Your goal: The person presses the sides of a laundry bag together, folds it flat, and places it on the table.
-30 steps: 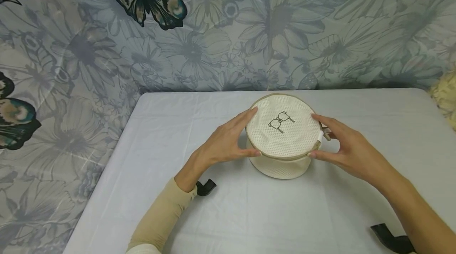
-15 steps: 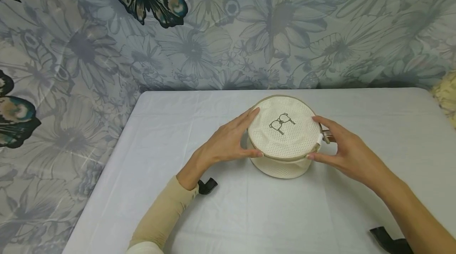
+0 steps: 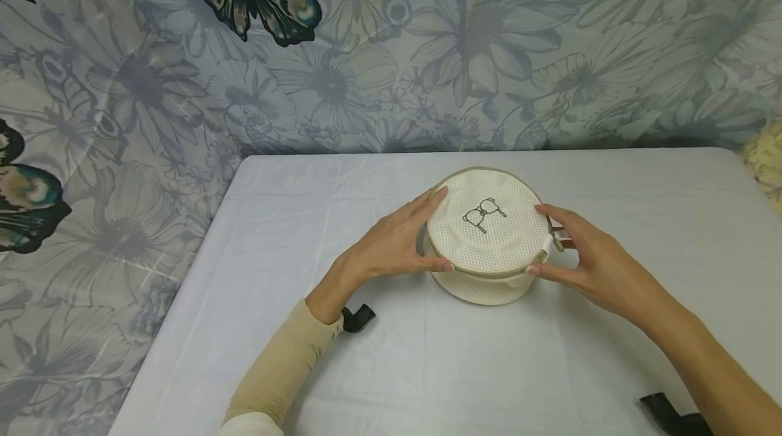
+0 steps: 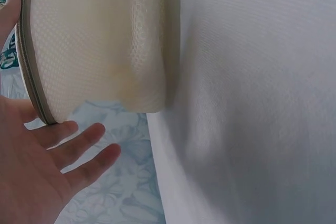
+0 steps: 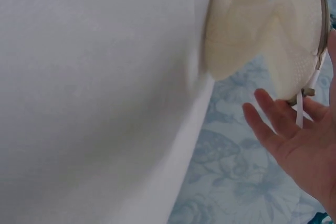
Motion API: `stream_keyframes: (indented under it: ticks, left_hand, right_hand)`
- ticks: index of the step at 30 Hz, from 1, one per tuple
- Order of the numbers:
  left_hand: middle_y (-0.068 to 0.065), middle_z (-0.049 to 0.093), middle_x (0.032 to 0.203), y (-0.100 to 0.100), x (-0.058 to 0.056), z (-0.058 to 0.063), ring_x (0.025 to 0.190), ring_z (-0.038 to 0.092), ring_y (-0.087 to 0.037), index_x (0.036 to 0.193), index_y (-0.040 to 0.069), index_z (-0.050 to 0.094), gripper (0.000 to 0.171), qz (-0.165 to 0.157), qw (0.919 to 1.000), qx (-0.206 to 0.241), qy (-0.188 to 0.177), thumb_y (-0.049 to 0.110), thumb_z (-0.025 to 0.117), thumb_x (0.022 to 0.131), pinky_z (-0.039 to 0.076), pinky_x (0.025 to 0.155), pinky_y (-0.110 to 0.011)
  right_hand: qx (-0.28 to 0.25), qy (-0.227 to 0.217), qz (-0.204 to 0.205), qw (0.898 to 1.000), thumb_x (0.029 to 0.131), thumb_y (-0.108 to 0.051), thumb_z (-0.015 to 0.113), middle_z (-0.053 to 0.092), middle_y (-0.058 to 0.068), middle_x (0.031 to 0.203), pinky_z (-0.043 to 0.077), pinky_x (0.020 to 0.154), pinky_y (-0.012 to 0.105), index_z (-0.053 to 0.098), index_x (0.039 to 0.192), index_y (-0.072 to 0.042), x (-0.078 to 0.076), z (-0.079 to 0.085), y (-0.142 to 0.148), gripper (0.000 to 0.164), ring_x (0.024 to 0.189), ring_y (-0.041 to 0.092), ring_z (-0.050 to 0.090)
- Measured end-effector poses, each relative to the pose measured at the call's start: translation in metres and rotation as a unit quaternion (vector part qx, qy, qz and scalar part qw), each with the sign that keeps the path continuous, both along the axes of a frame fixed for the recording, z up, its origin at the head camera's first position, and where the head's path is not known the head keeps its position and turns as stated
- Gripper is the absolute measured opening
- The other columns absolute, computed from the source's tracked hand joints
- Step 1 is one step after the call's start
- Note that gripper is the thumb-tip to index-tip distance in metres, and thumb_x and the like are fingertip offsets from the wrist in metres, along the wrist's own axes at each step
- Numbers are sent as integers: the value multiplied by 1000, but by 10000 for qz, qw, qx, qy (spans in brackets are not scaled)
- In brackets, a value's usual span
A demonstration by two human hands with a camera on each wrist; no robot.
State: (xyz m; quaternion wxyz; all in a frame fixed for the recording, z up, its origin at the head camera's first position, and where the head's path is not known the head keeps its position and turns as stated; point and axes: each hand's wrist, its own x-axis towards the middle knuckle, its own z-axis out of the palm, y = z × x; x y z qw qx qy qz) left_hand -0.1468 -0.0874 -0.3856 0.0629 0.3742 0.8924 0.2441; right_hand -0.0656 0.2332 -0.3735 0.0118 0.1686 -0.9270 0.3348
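Observation:
A round cream mesh laundry bag (image 3: 489, 252) with a dark bra outline on its lid stands on the white-covered table. My left hand (image 3: 394, 239) holds its upper rim from the left, thumb at the front edge. From the right, my right hand (image 3: 595, 252) grips the same rim beside the zip end and a small white tab (image 5: 300, 109). The other fingers of both hands spread below the zipper (image 4: 32, 61). In the right wrist view, the soft side wall (image 5: 262, 19) is folded inward between lid and base.
The white cloth (image 3: 476, 368) covers the table around the bag. Behind stands a floral backdrop (image 3: 379, 83) with butterflies. A black wrist mount (image 3: 359, 318) shows by the left forearm, another (image 3: 672, 415) by the right. Something yellow and ruffled (image 3: 764, 157) is at the right edge.
The bag's lid has sunk slightly toward its base and shifted a little to the right, with both hands keeping hold of the rim.

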Motion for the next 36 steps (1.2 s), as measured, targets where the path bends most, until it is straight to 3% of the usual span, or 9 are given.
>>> stream_keyframes:
  ticks: [5,10,17,25,36]
  left_hand:
    - [3,5,167,3,0,-2,150,14,-12,159,33,-5,116,28,9995,-65,-316,73,68,78,32,115,-44]
    - [4,5,167,3,0,-5,150,16,-13,160,32,-4,118,31,9991,-7,-422,72,70,76,34,114,-46]
    - [1,6,166,3,-3,-8,150,13,-12,160,28,-3,119,-71,9983,63,-568,69,72,77,27,118,-39]
    - [-2,9,166,4,-2,-13,150,13,-12,161,22,3,119,-220,9975,153,-657,65,74,77,22,120,-35]
    - [-3,9,166,5,-2,-15,150,16,-15,161,22,3,117,-260,9977,74,-624,62,76,78,26,119,-37]
  right_hand:
    - [72,-29,30,10000,80,-34,84,42,22,149,54,77,59,26,158,-13,1,-5,2,99,107,42,61]
    - [254,266,120,9993,78,-34,86,44,23,146,55,76,55,25,158,-10,0,-9,1,104,103,39,63]
    - [345,566,143,9977,74,-35,88,47,23,143,53,79,57,24,158,-8,-3,-15,-1,109,104,35,62]
    - [362,250,135,9989,77,-40,86,47,18,135,53,74,47,23,157,-2,-4,-22,-2,109,105,30,58]
    - [253,-279,204,9991,79,-44,82,41,23,144,53,85,56,20,157,0,-5,-22,-2,109,107,39,63]
